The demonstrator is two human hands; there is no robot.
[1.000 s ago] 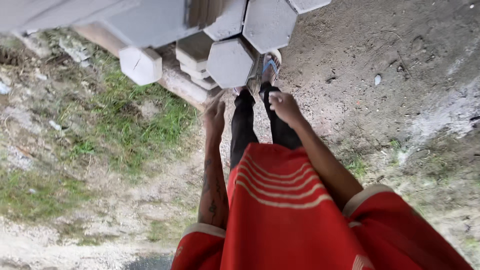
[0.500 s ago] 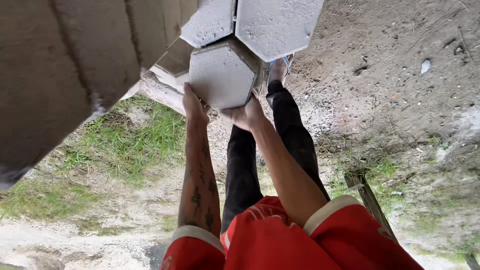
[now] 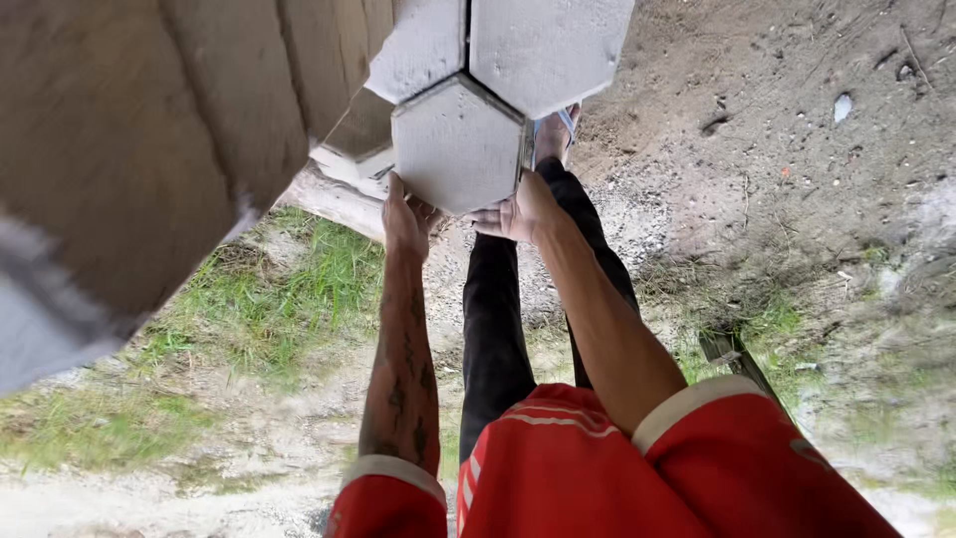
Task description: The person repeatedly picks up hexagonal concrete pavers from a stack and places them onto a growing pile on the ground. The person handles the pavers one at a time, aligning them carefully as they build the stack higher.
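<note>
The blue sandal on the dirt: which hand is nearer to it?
Right. The right hand grips the grey hexagonal concrete block just below the blue sandal; the left hand holds the block's far side.

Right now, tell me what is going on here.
A person in a red shirt grips a grey hexagonal concrete block with both bare hands: the left hand at its lower left edge, the right hand under its lower right edge. The block sits against other hexagonal blocks of the same kind, stacked beside it. Below lie bare dirt and a patch of grass.
</note>
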